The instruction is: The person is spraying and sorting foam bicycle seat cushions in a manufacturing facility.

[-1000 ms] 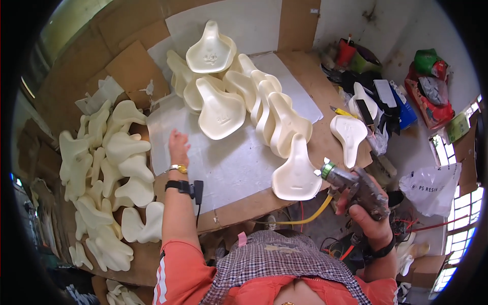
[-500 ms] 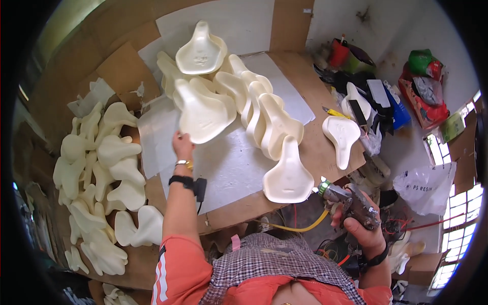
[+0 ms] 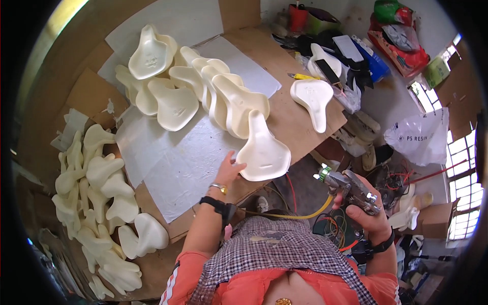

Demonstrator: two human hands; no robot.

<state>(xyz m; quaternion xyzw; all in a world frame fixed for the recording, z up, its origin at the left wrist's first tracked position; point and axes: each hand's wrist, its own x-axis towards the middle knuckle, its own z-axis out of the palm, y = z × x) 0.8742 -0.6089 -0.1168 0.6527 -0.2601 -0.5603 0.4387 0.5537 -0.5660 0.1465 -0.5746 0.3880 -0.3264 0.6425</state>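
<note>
Fingertips (image 3: 235, 163) of your left hand (image 3: 227, 172) are spread and rest against the near edge of the closest saddle shell (image 3: 263, 150), touching it rather than closing round it. Your right hand (image 3: 367, 209) is clenched about the grip of a metal spray gun (image 3: 347, 187), held off the near right edge of the bench, its green-ringed nozzle aimed toward that shell; a yellow hose (image 3: 300, 214) curves away beneath it.

That shell is a smooth, cream, matte moulding, broad at the back and narrowing to a nose, lying at the near edge of the plywood bench (image 3: 290, 114), partly on a white fibrous sheet (image 3: 188, 162). Beyond it a row of shells (image 3: 218, 94) of the same shape leans one on another, about eight, though overlaps make the count unsure. One more shell (image 3: 314, 101) lies alone to the right. On the left, a heap of cream shells (image 3: 99, 203) is piled too thickly to count. Far right, tools, bags and a red container crowd the bench end.
</note>
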